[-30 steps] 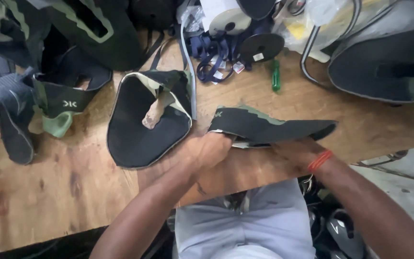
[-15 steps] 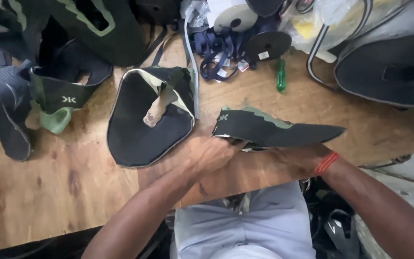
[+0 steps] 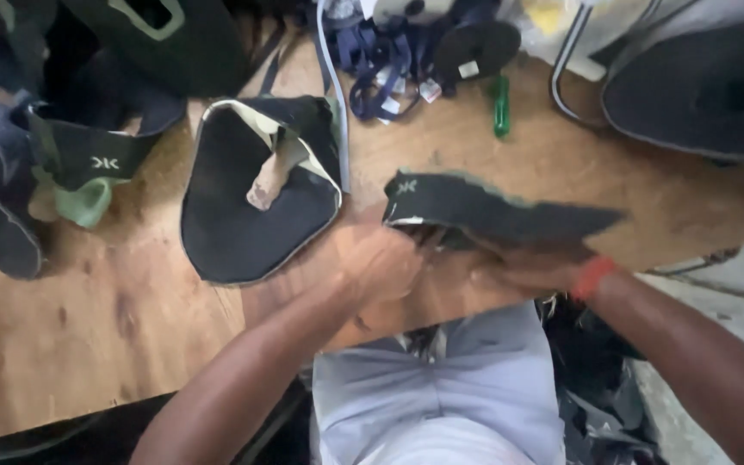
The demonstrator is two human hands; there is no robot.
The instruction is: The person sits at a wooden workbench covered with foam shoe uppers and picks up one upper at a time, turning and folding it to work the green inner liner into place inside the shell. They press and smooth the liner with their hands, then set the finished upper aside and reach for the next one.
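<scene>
Now the black shoe-upper piece (image 3: 492, 215) with its pale green edging sits a little lower and nearer the person's body than it did a second ago, and the view has dipped and gone blurry, which suggests the head and both hands are in motion; the piece is being shifted and turned between the hands above the wooden worktop (image 3: 88, 344), not set down. The left hand (image 3: 381, 258) is curled against the piece's near left end, its fingers closed on the fabric just under the small white mark, so it reads as a grasp, though blur hides the fingertips. The right hand (image 3: 527, 267), with an orange band (image 3: 594, 277) at the wrist, lies under the piece's right half and grips it from below; how tightly the fingers close I cannot tell, since the fabric covers most of them. Just to the left, on the worktop, a larger black upper (image 3: 251, 207) with cream trim lies open and apart from the hands, with a tan wooden peg (image 3: 270, 176) standing up inside it. Further left lie more dark pieces (image 3: 71, 155), and a green marker (image 3: 500, 105) rests near the far edge.
</scene>
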